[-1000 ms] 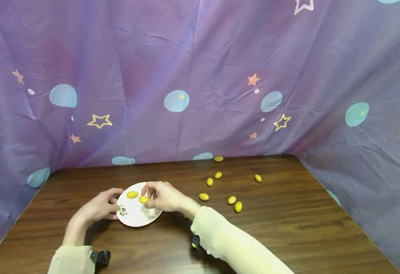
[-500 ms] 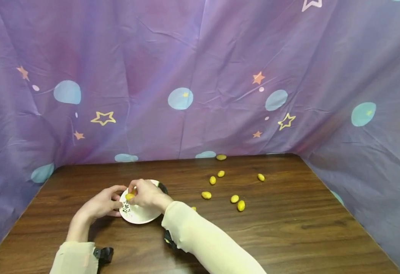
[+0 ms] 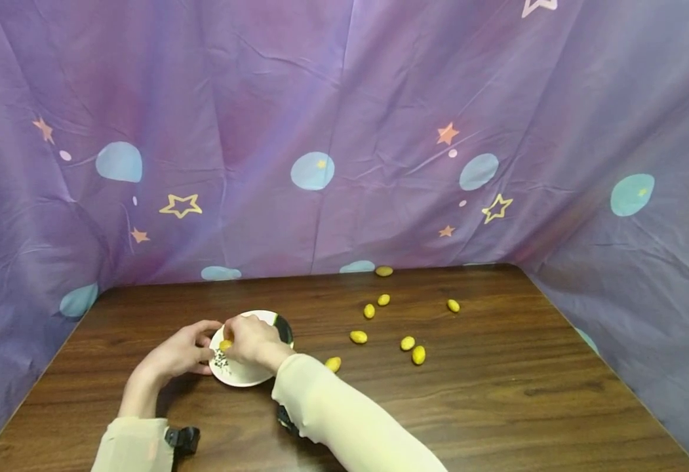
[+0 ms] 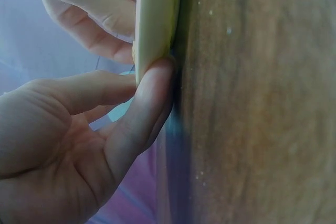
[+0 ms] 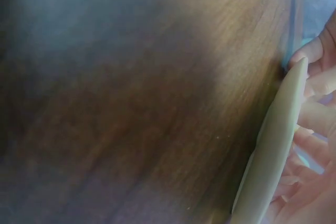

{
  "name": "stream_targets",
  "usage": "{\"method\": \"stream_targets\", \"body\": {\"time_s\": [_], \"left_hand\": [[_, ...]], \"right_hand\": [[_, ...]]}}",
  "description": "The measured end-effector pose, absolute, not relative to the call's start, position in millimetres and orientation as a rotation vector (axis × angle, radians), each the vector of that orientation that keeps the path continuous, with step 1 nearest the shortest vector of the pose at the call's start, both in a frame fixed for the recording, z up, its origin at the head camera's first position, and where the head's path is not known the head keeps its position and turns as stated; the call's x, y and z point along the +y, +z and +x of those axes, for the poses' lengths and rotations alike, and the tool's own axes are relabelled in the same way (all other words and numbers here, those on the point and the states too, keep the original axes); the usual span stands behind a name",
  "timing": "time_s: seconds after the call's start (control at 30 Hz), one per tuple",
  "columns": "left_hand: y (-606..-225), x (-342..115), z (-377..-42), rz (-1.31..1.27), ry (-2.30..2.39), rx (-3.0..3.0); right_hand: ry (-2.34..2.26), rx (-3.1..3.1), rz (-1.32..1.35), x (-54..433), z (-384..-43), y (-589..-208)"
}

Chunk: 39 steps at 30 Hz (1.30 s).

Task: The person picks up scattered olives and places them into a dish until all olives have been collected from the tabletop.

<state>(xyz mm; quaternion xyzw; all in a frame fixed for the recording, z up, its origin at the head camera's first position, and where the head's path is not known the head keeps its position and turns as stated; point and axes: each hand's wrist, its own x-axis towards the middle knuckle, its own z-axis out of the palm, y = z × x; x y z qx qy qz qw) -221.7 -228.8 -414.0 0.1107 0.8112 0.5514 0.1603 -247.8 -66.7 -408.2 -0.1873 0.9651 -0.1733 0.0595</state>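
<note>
My left hand pinches the left rim of a small white plate, which has a floral print and a dark patch on its far right edge. In the left wrist view the thumb presses the edge of the plate and a finger meets its upper side. Over the plate my right hand reaches in from the right, fingers curled down and fingertips at a small yellow oval fruit. The right hand covers much of the plate's middle. Seen edge-on in the right wrist view, the plate partly hides the fingers.
Several more yellow fruits lie on the brown wooden table: one fruit beside the right sleeve, another fruit farther right, and a fruit at the back edge. A purple patterned cloth hangs behind the table.
My right hand has moved left over the plate with the yellow fruit, then lowered slightly. The left hand keeps its hold on the rim. The head view has shifted a little.
</note>
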Motion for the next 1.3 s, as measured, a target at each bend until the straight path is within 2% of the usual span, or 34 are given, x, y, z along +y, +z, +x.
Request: {"method": "stream_targets", "body": {"time_s": [0.4, 0.77, 1.3], "left_hand": [[-414, -227, -224, 0.311, 1.549, 2.342], [-412, -226, -224, 0.282, 1.540, 2.354], [-411, -225, -225, 0.198, 1.484, 2.418]], "right_hand": [[-0.480, 2.885, -0.563, -60, -248, -402], [-0.318, 2.846, -0.738, -40, -233, -379], [-0.856, 2.707, -1.021, 54, -227, -340]]}}
